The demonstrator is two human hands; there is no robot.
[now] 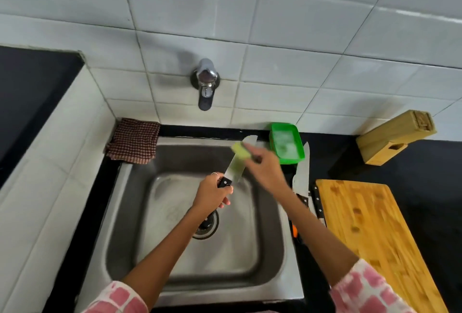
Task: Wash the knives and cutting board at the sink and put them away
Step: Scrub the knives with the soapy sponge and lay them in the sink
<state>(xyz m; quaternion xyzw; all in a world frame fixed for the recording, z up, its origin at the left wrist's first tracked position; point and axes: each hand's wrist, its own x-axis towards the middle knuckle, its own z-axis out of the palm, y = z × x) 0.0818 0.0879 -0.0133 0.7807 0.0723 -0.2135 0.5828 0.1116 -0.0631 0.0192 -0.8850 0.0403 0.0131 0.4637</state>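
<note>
Left hand (212, 191) is wrapped round the black handle of a broad-bladed knife (236, 162), blade angled up and away over the sink (130, 202), so drips and suds fall into the basin and the edge points away from the body. Right hand (262, 170) pinches a yellow-green sponge (240, 150) and presses it against the blade near the tip (motion blur there, so exact finger placement is unclear); my read is it's scrubbing along the flat, working from the spine side to stay off the edge. Green tub (286, 142) with soapy water sits on the counter at the sink's back right corner, just beside the sponge hand, handy for re-dipping. Tap (205, 82) on the tiled wall looks off, no stream visible, so this is likely the soaping stage with the rinse not yet done. More knives (302, 175) lie on the black counter between sink and cutting board (370, 232), handles toward the person, presumably queued for washing; how many I can't tell, the right forearm covers part of them. Board lies flat to the right, apparently unwashed. Wooden knife block (395, 137) stands tilted against the wall at far right, the probable put-away spot. Checked cloth (133, 140) is draped at the sink's back left corner, likely for drying.
</note>
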